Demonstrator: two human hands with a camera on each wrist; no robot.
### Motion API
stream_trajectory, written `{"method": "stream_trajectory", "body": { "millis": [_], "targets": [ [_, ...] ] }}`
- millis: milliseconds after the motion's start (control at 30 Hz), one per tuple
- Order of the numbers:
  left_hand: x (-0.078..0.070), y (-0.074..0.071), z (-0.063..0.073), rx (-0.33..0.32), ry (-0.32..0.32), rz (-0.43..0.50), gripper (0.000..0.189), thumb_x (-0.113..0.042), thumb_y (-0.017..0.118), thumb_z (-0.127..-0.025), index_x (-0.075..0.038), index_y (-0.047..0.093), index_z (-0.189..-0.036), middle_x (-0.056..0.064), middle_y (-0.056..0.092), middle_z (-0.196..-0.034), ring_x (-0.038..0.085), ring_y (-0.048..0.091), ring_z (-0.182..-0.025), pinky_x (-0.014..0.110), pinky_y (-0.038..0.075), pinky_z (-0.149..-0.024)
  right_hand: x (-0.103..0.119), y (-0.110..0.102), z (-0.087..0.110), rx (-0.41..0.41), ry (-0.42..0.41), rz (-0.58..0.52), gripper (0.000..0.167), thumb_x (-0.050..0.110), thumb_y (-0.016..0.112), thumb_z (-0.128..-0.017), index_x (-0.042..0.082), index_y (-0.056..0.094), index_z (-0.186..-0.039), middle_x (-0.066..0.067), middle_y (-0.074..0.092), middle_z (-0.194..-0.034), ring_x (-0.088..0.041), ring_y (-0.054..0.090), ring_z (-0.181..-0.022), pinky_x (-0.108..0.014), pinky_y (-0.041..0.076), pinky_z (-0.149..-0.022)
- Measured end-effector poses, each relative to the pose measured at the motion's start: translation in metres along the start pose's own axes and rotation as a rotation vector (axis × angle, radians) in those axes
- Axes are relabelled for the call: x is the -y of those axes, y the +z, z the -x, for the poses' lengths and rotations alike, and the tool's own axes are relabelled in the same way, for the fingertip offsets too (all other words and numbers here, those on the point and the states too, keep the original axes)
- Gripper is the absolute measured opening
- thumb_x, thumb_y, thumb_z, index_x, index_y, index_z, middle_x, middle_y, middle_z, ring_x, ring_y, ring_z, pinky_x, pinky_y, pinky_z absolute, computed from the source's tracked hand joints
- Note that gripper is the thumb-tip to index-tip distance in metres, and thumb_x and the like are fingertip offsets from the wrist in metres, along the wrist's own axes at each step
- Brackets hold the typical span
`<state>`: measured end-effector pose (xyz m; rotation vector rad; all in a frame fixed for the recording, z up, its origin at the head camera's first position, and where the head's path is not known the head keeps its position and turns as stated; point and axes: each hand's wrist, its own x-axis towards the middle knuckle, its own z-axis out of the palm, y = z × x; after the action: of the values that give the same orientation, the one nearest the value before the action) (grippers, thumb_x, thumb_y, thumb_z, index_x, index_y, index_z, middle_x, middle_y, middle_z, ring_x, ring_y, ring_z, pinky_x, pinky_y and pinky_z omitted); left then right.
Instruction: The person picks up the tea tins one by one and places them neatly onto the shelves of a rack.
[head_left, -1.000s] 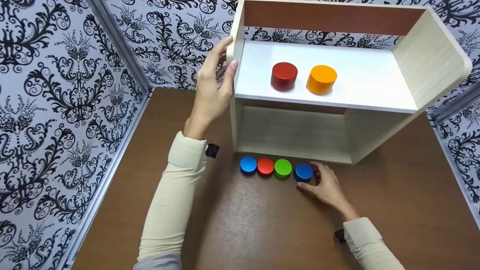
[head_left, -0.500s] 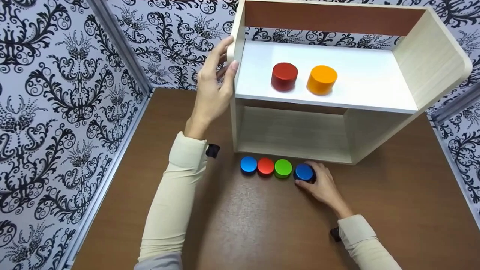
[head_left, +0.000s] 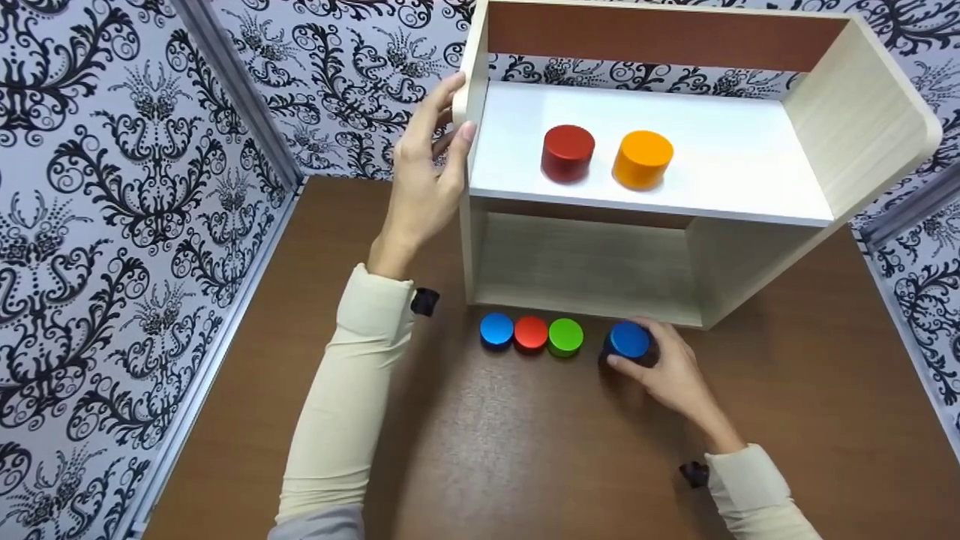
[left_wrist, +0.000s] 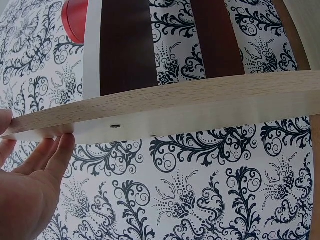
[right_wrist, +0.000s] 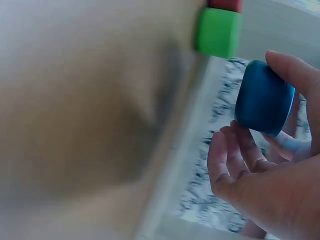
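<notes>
My left hand [head_left: 426, 176] grips the front edge of the left side panel [left_wrist: 200, 102] of a pale wooden shelf unit, thumb on one face and fingers on the other. In front of the unit, my right hand [head_left: 675, 375] holds a dark blue cylinder [head_left: 628, 341] between thumb and fingers; the right wrist view shows the same blue cylinder [right_wrist: 265, 100] raised off the table. Left of it stand a green cylinder [head_left: 565, 337], a red cylinder [head_left: 531, 334] and a lighter blue cylinder [head_left: 496, 331] in a row on the table.
A dark red cylinder [head_left: 568, 154] and an orange cylinder [head_left: 643, 160] stand on the white upper shelf [head_left: 735, 150]. Below lies the wooden lower compartment [head_left: 585, 262]. Patterned walls border the brown table [head_left: 480, 465] at the left, back and right.
The right hand has closed around the dark blue cylinder, lifted it and shifted it right, widening the gap from the green one. The left hand stays in place.
</notes>
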<state>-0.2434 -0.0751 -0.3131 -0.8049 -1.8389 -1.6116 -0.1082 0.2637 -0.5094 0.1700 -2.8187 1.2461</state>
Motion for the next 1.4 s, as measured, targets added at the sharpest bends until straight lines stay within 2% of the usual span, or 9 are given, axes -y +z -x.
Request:
{"method": "stream_trajectory", "body": {
  "millis": [67,167,267,333,567,800,1067,1233,1400],
  "targets": [
    [0.000,0.000,0.000,-0.001,0.000,0.000,0.043,0.001,0.055,-0.101,0.008,0.047,-0.143,0.025,0.055,-0.135,0.032,0.060,-0.120,0.031,0.057,-0.100,0.008,-0.010,0.000,-0.026,-0.027,-0.011,0.063,0.022,0.086,-0.084,0.001,0.058,-0.136,-0.023,0.058,-0.127,-0.040,0.059,-0.111,-0.059,0.054,-0.096],
    [-0.001,0.000,0.000,-0.001,0.004,-0.009,0.043,-0.001,0.055,-0.102,0.007,0.047,-0.143,0.024,0.056,-0.134,0.030,0.060,-0.119,0.031,0.057,-0.100,0.022,-0.026,0.000,-0.062,-0.065,-0.012,0.063,0.020,0.087,-0.082,0.002,0.059,-0.136,-0.019,0.059,-0.122,-0.036,0.062,-0.105,-0.033,0.059,-0.091],
    [-0.002,-0.001,0.000,-0.002,0.008,-0.021,0.042,-0.002,0.054,-0.103,0.006,0.048,-0.143,0.023,0.057,-0.132,0.028,0.061,-0.117,0.031,0.058,-0.099,0.037,-0.043,0.000,-0.095,-0.097,-0.004,0.063,0.020,0.088,-0.081,0.004,0.060,-0.135,-0.016,0.059,-0.119,-0.032,0.061,-0.103,-0.012,0.051,-0.085],
    [-0.002,-0.001,0.000,-0.003,0.009,-0.023,0.042,-0.002,0.054,-0.103,0.006,0.048,-0.143,0.023,0.057,-0.132,0.028,0.061,-0.116,0.031,0.058,-0.098,0.048,-0.053,0.000,-0.116,-0.119,-0.009,0.063,0.018,0.088,-0.081,0.005,0.060,-0.136,-0.015,0.059,-0.119,-0.029,0.059,-0.103,-0.006,0.045,-0.082],
    [-0.002,0.000,0.000,0.003,0.013,-0.019,0.042,-0.002,0.053,-0.103,0.006,0.047,-0.144,0.025,0.056,-0.133,0.028,0.060,-0.118,0.031,0.057,-0.099,0.086,-0.097,-0.001,-0.187,-0.169,-0.012,0.063,0.010,0.086,-0.081,0.009,0.060,-0.138,-0.009,0.058,-0.120,-0.017,0.051,-0.098,-0.008,0.045,-0.076],
    [-0.001,0.000,0.000,-0.002,0.015,-0.016,0.042,-0.002,0.054,-0.103,0.007,0.047,-0.144,0.024,0.057,-0.132,0.028,0.061,-0.118,0.032,0.057,-0.100,0.118,-0.135,-0.012,-0.241,-0.146,-0.002,0.064,0.013,0.086,-0.083,0.008,0.058,-0.140,-0.004,0.055,-0.118,-0.014,0.052,-0.094,-0.011,0.046,-0.074],
    [-0.002,0.000,0.000,0.007,0.012,-0.012,0.043,-0.002,0.053,-0.103,0.007,0.046,-0.144,0.024,0.056,-0.134,0.030,0.060,-0.119,0.032,0.057,-0.101,0.135,-0.157,-0.033,-0.279,-0.140,-0.035,0.062,0.013,0.085,-0.083,0.004,0.058,-0.139,-0.010,0.059,-0.128,-0.013,0.052,-0.104,-0.012,0.045,-0.084],
    [-0.003,0.000,0.001,0.005,0.017,-0.026,0.043,-0.002,0.053,-0.103,0.007,0.046,-0.145,0.023,0.056,-0.135,0.029,0.060,-0.120,0.031,0.056,-0.102,0.140,-0.170,-0.051,-0.274,-0.107,-0.020,0.065,0.019,0.085,-0.084,0.005,0.057,-0.140,-0.008,0.058,-0.127,-0.013,0.052,-0.103,-0.013,0.046,-0.081],
    [-0.003,-0.001,0.001,0.002,0.014,-0.032,0.043,-0.001,0.053,-0.103,0.007,0.046,-0.145,0.022,0.056,-0.135,0.029,0.060,-0.119,0.031,0.056,-0.101,0.143,-0.178,-0.066,-0.227,-0.023,-0.008,0.067,0.029,0.083,-0.086,0.009,0.054,-0.143,-0.014,0.056,-0.131,-0.016,0.053,-0.095,-0.014,0.046,-0.076]
  ]
}}
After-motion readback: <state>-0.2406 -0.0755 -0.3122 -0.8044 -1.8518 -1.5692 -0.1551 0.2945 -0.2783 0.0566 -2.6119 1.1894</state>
